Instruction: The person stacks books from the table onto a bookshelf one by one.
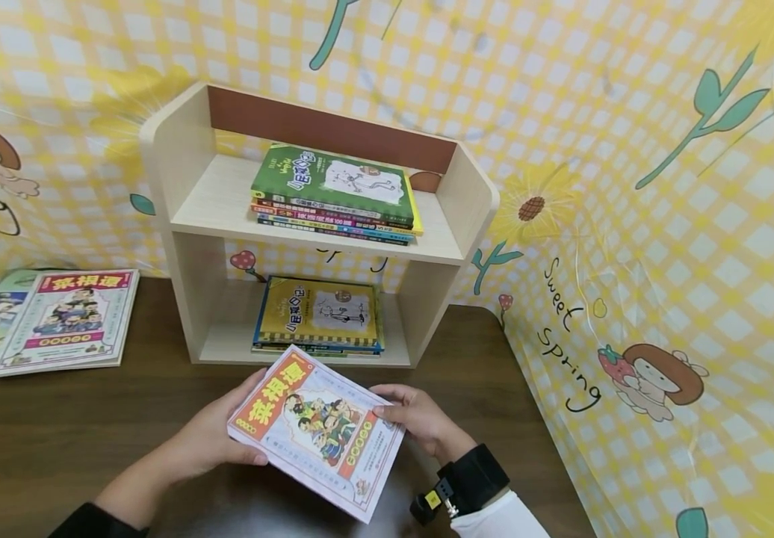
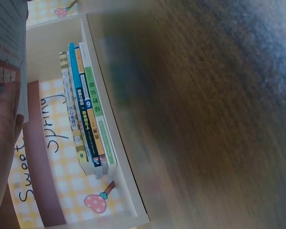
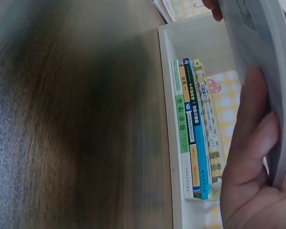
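Observation:
A white book with an orange title block and a cartoon group on its cover is held between both hands, tilted above the table. My left hand grips its left edge, thumb at the near corner and fingers underneath. On the right edge, my right hand pinches the book with the thumb on the cover. The right wrist view shows the fingers of the right hand against the book's underside. In the left wrist view, part of the left hand touches the book.
Beyond the book stands a two-tier wooden shelf. A stack of books lies on its upper tier, another stack on the lower. Two books, one with a pink title, lie at the table's left. Checkered cloth encloses the back and right.

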A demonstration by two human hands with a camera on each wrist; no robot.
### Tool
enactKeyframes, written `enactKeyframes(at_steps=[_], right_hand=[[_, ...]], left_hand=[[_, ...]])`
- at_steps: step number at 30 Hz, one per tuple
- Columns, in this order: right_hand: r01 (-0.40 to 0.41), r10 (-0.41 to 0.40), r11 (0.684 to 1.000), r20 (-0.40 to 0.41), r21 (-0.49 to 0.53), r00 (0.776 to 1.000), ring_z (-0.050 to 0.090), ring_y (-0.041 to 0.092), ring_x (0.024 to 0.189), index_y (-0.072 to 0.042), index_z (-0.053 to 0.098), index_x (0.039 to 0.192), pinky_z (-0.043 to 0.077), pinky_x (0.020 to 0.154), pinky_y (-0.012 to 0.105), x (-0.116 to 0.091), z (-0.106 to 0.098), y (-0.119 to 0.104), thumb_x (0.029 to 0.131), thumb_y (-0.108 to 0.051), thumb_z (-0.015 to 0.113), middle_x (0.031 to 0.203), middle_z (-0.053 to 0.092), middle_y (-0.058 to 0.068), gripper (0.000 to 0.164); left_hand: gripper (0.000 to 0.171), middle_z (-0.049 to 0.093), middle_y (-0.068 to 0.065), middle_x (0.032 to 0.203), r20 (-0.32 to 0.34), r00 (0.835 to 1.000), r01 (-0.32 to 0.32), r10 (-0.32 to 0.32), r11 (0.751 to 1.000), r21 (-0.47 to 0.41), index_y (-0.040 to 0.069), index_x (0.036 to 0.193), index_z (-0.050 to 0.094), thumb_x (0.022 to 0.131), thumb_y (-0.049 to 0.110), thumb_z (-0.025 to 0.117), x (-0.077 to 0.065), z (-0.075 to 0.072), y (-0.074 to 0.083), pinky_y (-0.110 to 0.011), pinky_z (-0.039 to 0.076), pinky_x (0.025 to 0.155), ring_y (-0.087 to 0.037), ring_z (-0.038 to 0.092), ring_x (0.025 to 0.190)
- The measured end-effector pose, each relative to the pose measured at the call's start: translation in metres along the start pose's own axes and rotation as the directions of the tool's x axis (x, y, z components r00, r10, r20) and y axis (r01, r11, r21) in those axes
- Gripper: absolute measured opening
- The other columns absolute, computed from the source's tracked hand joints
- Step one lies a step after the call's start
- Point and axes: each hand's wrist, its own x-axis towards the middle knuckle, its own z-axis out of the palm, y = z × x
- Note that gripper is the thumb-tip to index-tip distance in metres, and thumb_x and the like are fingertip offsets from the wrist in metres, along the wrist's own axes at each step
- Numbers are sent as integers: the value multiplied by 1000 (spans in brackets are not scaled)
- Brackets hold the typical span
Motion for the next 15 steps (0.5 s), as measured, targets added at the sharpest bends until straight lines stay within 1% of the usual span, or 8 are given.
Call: enactKeyframes(at_steps=[2,4,7,9,12,15], right_hand=[[2,-2,1000,-44,0,999,68,14,70,2,48,138,54,60,23,0,1,-1,91,-9,65,93,71,6,51],[10,-10,1000,-90,-1,996,68,14,69,2,45,140,54,60,23,2,3,-1,91,-9,65,91,70,6,55],[21,-19,1000,-156,13,988,68,14,68,-1,42,143,55,60,24,4,5,-2,91,-11,66,89,70,5,58],[29,-22,999,-202,32,979,67,14,67,-2,40,145,55,60,24,6,7,-1,91,-11,66,88,70,6,60],[33,-17,998,-255,57,967,68,15,67,-6,33,149,55,60,26,7,10,-2,91,-14,67,90,70,7,67],[37,-9,995,-299,88,954,68,16,68,-9,25,152,56,61,27,8,14,-3,91,-15,67,92,70,10,75]], left_hand=[[115,43,-37,131,-11,1000,1,-1,1000,5,-5,152,-1,73,2,82,-1,0,1,-25,55,77,-14,64,91],[114,41,-36,134,-24,1000,8,-7,1000,28,-4,152,1,73,3,83,-1,0,1,-23,54,79,-13,63,93],[112,41,-36,137,-43,999,23,-20,997,71,-5,152,5,73,6,83,-1,1,3,-21,52,81,-12,62,96],[111,42,-35,137,-62,998,37,-32,996,83,-5,152,7,73,7,84,-1,3,4,-20,51,81,-11,61,96],[110,46,-34,133,-92,995,47,-41,997,59,-5,152,8,73,5,83,-1,6,3,-21,52,79,-11,62,93],[109,46,-33,132,-127,991,56,-52,998,29,-4,152,9,73,3,82,0,8,2,-23,53,77,-11,62,92]])
